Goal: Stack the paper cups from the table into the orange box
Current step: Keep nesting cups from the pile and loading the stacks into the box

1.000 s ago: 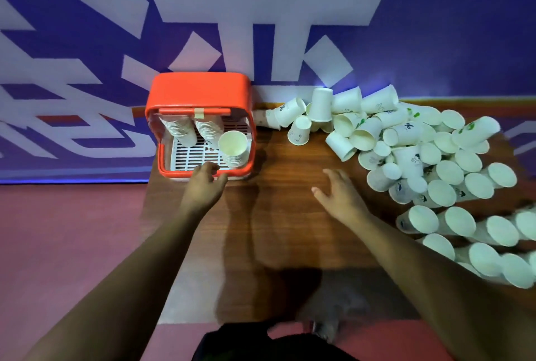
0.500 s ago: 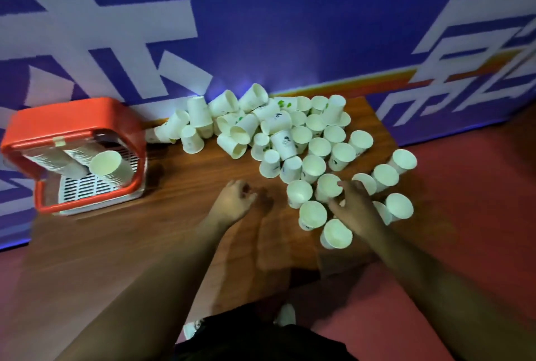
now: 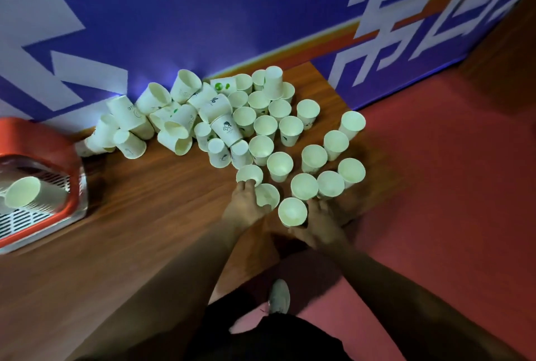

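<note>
At the worktop's (image 3: 150,233) near right edge: my right hand (image 3: 320,223) grasping one upright cup (image 3: 292,211), my left hand (image 3: 246,205) curled on its neighbour (image 3: 268,195); orange box (image 3: 62,157) far left, nearer my left hand.

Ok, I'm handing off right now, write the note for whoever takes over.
Left hand: around a cup at the pile's near edge, grip not confirmed.
Right hand: fingers beside another cup, grip unclear.
Orange box: at the table's left end, with a lying stack of cups inside.
Left: dozens of loose cups, upright on the right, tumbled by the wall.
</note>
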